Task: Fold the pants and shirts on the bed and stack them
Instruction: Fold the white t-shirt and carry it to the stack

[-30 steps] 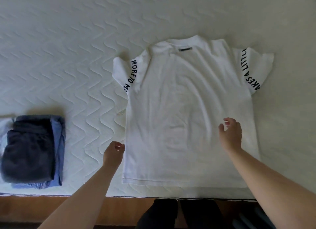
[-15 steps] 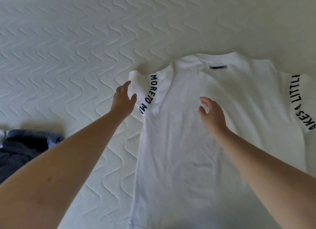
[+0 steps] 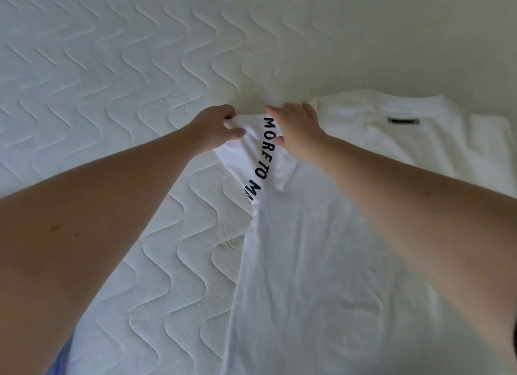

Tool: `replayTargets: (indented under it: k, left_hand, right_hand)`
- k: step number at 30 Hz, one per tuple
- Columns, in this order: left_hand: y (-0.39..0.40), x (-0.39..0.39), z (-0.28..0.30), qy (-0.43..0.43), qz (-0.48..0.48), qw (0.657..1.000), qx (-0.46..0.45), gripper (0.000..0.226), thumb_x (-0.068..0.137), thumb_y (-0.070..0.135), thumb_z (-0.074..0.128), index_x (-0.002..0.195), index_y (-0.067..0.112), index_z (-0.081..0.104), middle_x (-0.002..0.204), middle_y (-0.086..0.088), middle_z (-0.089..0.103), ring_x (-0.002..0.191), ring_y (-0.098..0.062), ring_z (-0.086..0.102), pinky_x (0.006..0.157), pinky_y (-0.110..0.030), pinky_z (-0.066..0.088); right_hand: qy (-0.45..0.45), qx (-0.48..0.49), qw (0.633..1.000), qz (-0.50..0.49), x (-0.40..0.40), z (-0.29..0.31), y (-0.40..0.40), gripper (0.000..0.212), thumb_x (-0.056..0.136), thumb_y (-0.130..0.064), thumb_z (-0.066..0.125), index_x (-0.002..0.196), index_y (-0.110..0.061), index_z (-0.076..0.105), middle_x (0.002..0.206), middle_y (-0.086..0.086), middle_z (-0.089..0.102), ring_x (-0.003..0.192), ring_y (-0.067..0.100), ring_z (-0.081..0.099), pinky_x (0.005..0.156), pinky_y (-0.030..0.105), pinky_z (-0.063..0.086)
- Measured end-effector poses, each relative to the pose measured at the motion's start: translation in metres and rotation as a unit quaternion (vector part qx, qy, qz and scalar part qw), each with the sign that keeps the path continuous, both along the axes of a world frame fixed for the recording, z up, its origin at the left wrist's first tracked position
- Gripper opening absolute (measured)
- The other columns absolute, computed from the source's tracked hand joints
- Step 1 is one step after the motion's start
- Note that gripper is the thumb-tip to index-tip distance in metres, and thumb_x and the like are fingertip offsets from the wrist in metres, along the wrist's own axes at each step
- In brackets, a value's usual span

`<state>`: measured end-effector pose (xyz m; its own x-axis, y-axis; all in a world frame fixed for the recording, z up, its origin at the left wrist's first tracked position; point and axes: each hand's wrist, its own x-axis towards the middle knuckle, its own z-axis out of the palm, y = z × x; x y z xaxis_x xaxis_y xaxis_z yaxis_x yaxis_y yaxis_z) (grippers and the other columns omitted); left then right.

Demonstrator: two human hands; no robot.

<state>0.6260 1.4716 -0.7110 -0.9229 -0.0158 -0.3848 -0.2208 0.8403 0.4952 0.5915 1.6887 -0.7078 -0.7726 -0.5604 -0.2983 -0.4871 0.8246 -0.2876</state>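
White cotton short-sleeved T-shirt (image 3: 321, 262) lies flat, back up, on the cream quilted mattress of the bed (image 3: 112, 94); a dark label (image 3: 403, 120) sits below its collar. I see the shirt's left edge running down the middle of the view, with wide bare mattress to its left and beyond the collar. The left hand (image 3: 215, 129) pinches the hem of the printed sleeve (image 3: 260, 162), fingers (image 3: 237, 132) curled round the cloth. The right hand (image 3: 296, 134) lies on the sleeve near the shoulder seam, thumb against the lettering; I cannot tell whether it grips or only presses. Half a second ago both hands hovered apart with nothing held; the left has since closed on the sleeve and the right has come across to it. A sliver of blue fabric (image 3: 63, 360) shows at the lower left edge, under my left forearm.
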Motion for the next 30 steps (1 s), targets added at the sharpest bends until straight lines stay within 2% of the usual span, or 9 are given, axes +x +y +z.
replayTargets:
  k: [5,9,14,16,19,22,24,28,30]
  left_hand:
    - [-0.024,0.023,0.008,-0.018,0.064,0.997,0.042,0.038,0.075,0.047,0.08,0.097,0.03,0.054,0.081,0.015,0.052,0.069,-0.006,0.051,0.052,-0.024,0.037]
    - [-0.046,0.033,0.008,-0.124,0.067,0.988,0.055,0.039,0.067,0.053,0.083,0.095,0.031,0.067,0.084,0.014,0.065,0.082,-0.006,0.058,0.06,-0.021,0.039]
    - [-0.069,0.053,0.007,-0.198,0.156,0.93,0.269,0.06,0.064,0.043,0.082,0.12,0.026,0.066,0.118,0.007,0.069,0.116,-0.016,0.06,0.102,-0.033,0.043]
    - [-0.069,0.062,0.006,-0.22,0.15,0.899,0.347,0.052,0.067,0.03,0.082,0.115,0.031,0.064,0.115,0.008,0.07,0.112,-0.012,0.063,0.096,-0.028,0.048]
    - [-0.066,0.071,0.0,-0.226,0.149,0.912,0.309,0.041,0.076,0.017,0.081,0.112,0.029,0.063,0.103,0.006,0.072,0.094,-0.009,0.068,0.068,-0.019,0.055]
    - [-0.07,0.073,-0.004,-0.148,0.261,0.924,0.238,0.021,0.084,0.029,0.076,0.096,0.014,0.07,0.069,0.003,0.065,0.054,-0.009,0.056,0.05,-0.02,0.045]
    - [-0.073,0.073,-0.008,-0.063,0.347,0.9,0.257,0.022,0.083,0.033,0.076,0.089,0.012,0.072,0.06,0.003,0.058,0.049,-0.012,0.046,0.049,-0.024,0.042]
    - [-0.059,0.079,-0.013,-0.056,0.363,0.877,0.31,0.02,0.088,0.045,0.069,0.094,0.026,0.07,0.089,0.009,0.073,0.091,-0.015,0.069,0.08,-0.027,0.051]
    - [-0.056,0.089,-0.016,-0.101,0.282,0.901,0.314,0.031,0.084,0.052,0.069,0.106,0.031,0.067,0.103,0.015,0.072,0.103,-0.004,0.065,0.085,-0.025,0.048]
  right_hand:
    - [0.059,0.102,0.992,0.054,-0.014,-0.009,-0.026,0.046,0.088,-0.033,0.067,0.13,-0.019,0.052,0.127,0.008,0.053,0.125,0.032,0.038,0.112,0.053,0.013]
    - [0.091,0.069,0.993,0.037,-0.019,-0.012,-0.044,0.03,0.087,-0.034,0.069,0.113,-0.021,0.066,0.123,0.006,0.051,0.123,0.031,0.037,0.112,0.048,0.012]
    - [0.049,0.032,0.997,-0.044,-0.026,-0.011,-0.057,0.023,0.093,-0.026,0.062,0.116,-0.02,0.061,0.11,0.006,0.065,0.117,0.029,0.048,0.113,0.044,0.013]
    - [0.043,0.008,0.996,-0.075,-0.028,-0.013,-0.059,0.018,0.094,-0.023,0.061,0.112,-0.02,0.061,0.105,0.006,0.067,0.114,0.028,0.049,0.112,0.044,0.015]
    - [0.049,0.014,0.995,-0.089,-0.027,-0.017,-0.058,0.015,0.097,-0.023,0.057,0.111,-0.021,0.061,0.104,0.005,0.066,0.114,0.028,0.048,0.111,0.045,0.018]
    - [0.072,0.016,0.991,-0.111,-0.024,-0.022,-0.059,0.017,0.098,-0.023,0.054,0.113,-0.02,0.06,0.107,0.003,0.066,0.116,0.028,0.046,0.112,0.045,0.019]
    - [0.088,0.015,0.986,-0.138,-0.021,-0.024,-0.06,0.018,0.098,-0.022,0.053,0.114,-0.02,0.06,0.108,0.003,0.066,0.118,0.027,0.045,0.112,0.045,0.018]
    - [0.093,-0.011,0.982,-0.164,-0.016,-0.028,-0.062,0.022,0.097,-0.015,0.048,0.113,-0.024,0.061,0.114,0.0,0.062,0.122,0.027,0.041,0.114,0.046,0.014]
    - [0.068,-0.033,0.99,-0.122,-0.013,-0.03,-0.066,0.025,0.097,-0.022,0.05,0.121,-0.026,0.058,0.123,-0.002,0.059,0.126,0.026,0.039,0.114,0.047,0.014]
